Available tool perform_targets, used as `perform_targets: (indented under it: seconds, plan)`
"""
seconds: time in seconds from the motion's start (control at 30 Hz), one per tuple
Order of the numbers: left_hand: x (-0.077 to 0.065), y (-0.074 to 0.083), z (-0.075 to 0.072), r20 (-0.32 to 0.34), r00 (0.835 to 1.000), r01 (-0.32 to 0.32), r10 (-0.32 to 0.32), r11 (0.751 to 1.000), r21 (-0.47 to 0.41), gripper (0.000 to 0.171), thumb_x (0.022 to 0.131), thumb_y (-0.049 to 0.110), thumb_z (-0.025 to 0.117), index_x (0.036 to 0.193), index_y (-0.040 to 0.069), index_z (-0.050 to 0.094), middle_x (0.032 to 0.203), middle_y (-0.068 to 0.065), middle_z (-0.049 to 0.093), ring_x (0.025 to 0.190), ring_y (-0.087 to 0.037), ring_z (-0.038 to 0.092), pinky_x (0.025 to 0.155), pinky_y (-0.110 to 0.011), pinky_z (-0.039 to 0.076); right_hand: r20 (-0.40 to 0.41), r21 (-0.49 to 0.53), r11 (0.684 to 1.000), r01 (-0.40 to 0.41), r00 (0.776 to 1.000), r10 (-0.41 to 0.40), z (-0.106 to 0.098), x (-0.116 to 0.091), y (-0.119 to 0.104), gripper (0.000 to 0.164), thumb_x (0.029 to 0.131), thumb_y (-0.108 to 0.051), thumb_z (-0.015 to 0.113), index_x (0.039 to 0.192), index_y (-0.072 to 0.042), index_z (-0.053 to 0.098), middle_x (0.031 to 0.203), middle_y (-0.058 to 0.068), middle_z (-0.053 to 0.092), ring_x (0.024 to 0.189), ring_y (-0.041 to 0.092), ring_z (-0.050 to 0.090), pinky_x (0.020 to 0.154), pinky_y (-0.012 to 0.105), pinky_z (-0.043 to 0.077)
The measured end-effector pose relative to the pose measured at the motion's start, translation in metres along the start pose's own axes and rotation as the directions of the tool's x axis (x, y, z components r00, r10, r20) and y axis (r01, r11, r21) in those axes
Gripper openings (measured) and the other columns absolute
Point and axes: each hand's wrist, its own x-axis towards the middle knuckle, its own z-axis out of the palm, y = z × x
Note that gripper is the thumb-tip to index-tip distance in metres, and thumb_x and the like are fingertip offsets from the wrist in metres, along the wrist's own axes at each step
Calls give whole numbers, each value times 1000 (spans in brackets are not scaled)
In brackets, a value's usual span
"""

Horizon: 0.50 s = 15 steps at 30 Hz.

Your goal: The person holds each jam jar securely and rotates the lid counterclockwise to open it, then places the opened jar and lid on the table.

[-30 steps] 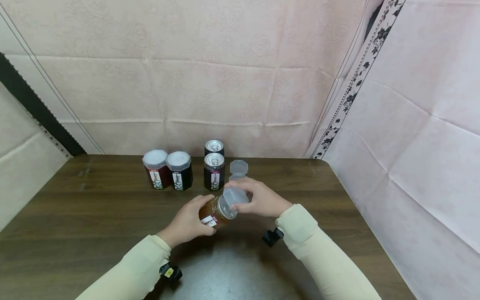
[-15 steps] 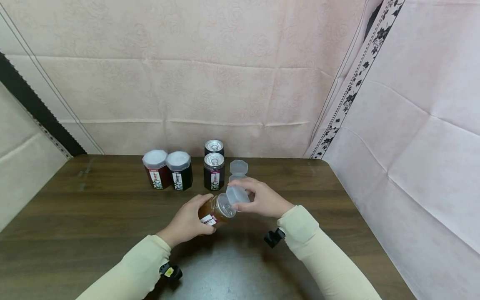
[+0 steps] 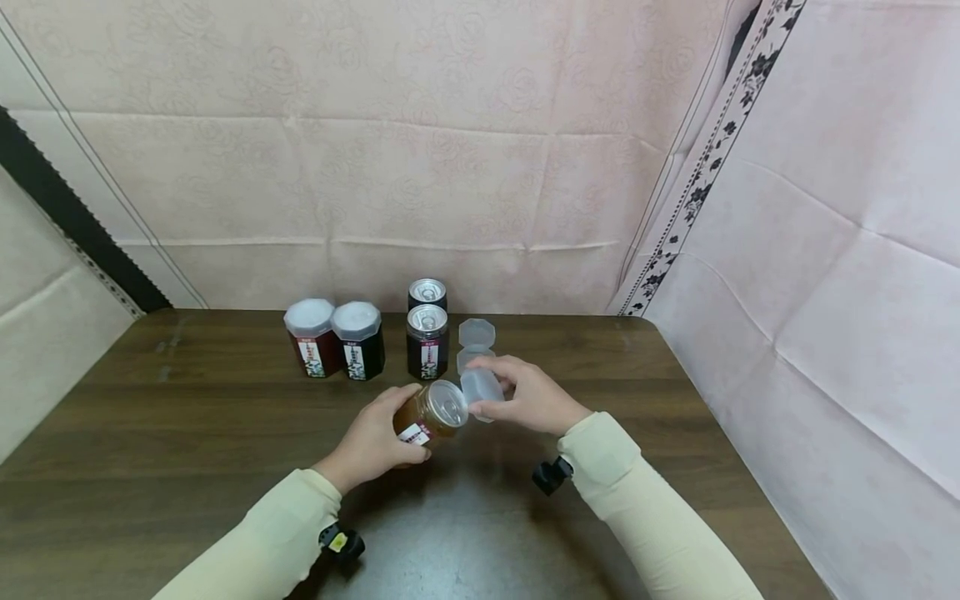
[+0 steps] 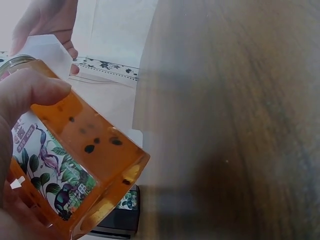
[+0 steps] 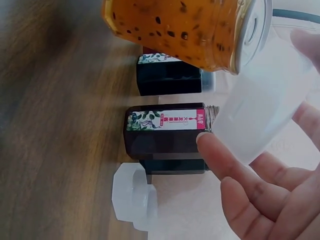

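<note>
My left hand (image 3: 377, 439) grips a clear jar (image 3: 432, 414) of orange jam with dark seeds, tilted above the table. Its silver pull-tab top (image 5: 254, 35) is bare and faces right. In the left wrist view my thumb presses the orange jar (image 4: 92, 130) near its neck. Beside the jar top, my right hand (image 3: 534, 400) pinches a translucent plastic lid (image 3: 482, 390). The right wrist view shows this lid (image 5: 262, 100) between thumb and fingers, very near the jar's top. Two more translucent lids (image 3: 477, 332) lie on the table beyond the right hand.
Two dark jars with silver tops (image 3: 427, 346) stand one behind the other near the wall. Left of them are two jars with frosted lids (image 3: 357, 340). The brown wooden table (image 3: 225, 433) meets cloth-covered walls (image 3: 450, 167) at the back and right.
The plastic lid has come off the orange jar's top and moved right in my right hand. The jar has shifted slightly left and up, still in my left hand.
</note>
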Motion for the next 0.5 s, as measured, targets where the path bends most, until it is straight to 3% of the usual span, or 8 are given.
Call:
perform_targets:
  seconds: [0.27, 0.5]
  plan:
    - [1, -1, 0, -8, 999, 41, -41, 999, -34, 82, 68, 15, 85, 140, 11, 46, 124, -9, 55, 104, -29, 54, 80, -44, 56, -20, 15, 1000, -13, 1000, 14, 1, 0, 5, 54, 84, -33, 75, 134, -25, 55, 115, 2, 58, 94, 22, 59, 75, 32, 52]
    - [4, -4, -1, -30, 999, 41, -41, 999, -20, 82, 69, 19, 84, 140, 10, 45, 125, -11, 55, 106, -29, 54, 85, -47, 53, -39, 55, 998, -6, 999, 8, 2, -2, 10, 55, 85, -32, 74, 135, -19, 54, 118, 6, 58, 94, 21, 59, 78, 33, 53]
